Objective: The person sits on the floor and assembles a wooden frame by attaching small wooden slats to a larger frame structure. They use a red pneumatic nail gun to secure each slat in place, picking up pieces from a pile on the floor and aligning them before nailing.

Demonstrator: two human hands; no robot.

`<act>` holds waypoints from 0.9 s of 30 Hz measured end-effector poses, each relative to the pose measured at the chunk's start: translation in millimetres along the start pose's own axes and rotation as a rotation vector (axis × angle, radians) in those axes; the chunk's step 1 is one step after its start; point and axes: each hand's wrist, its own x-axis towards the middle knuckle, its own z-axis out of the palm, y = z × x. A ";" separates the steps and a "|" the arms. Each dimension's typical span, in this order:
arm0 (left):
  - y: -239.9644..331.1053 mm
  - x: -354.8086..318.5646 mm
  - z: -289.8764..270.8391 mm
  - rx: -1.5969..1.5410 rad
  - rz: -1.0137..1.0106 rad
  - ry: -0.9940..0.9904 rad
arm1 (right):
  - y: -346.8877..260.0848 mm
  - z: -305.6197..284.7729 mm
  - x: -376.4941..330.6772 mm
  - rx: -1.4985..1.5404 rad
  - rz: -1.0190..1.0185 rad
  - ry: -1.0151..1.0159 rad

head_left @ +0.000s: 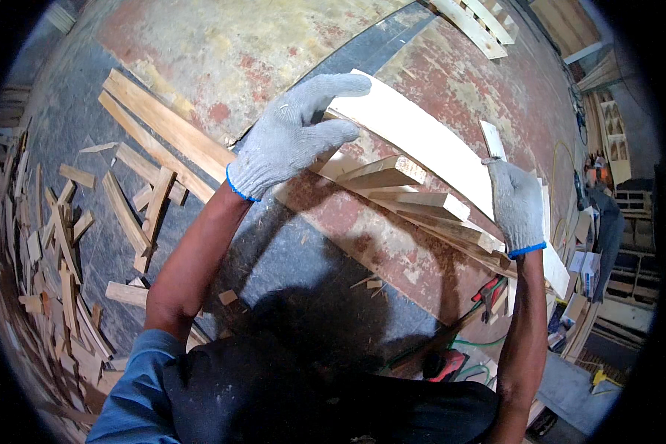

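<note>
A long, pale wooden board slants from upper middle to lower right on a stack of wooden pieces. My left hand, in a grey knit glove with a blue cuff, is at its far left end. The index finger reaches over that end, with the thumb held apart below it. At the board's right part, my right hand, gloved alike, is closed over it; its fingertips are mostly hidden. Beyond that hand a short pale strip sticks up. Beneath the board, several wooden blocks stand out toward me.
Long planks lie at left, beside a heap of scattered offcuts. A red-handled tool and a red-and-black tool with a green hose are low at right. More pale slats lie at far right. Shelving lines the right side.
</note>
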 end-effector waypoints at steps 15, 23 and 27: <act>9.7 -6.2 21.2 0.110 0.048 0.032 | 16.7 -12.1 2.0 0.000 -0.029 -0.062; 1.3 -18.4 12.6 0.107 0.105 -0.013 | 17.8 -2.5 -14.0 0.079 -0.004 -0.040; 4.0 -20.1 10.7 0.053 -0.002 -0.030 | 16.7 -2.1 -12.4 0.093 0.006 -0.057</act>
